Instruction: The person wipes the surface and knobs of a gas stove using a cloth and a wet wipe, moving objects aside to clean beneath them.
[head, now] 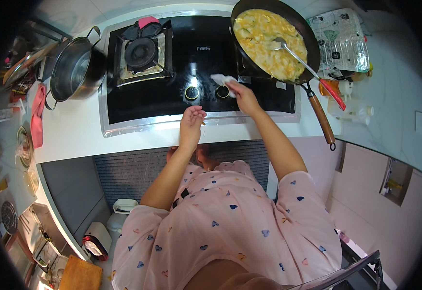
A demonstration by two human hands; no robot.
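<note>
My right hand point(246, 98) grips a crumpled white tissue or wipe point(222, 79), beside the right control knob point(222, 91) of a black glass gas cooktop point(203, 65). Near the cooktop's front metal edge, my left hand point(191, 121) hovers with loosely curled fingers and no plain object in them. The left control knob point(191, 93) lies just beyond it. On the right burner sits a dark wok point(314, 54) of yellow egg-like food point(261, 36) in liquid. A metal spatula point(299, 59) with a red handle end rests in the wok.
A steel pot point(96, 69) stands left of the bare left burner point(141, 53), near a pink cloth point(37, 116). The wok's wooden handle point(321, 117) juts past the counter front. Bottles point(352, 112) and a folded patterned foil mat point(341, 43) lie on the right.
</note>
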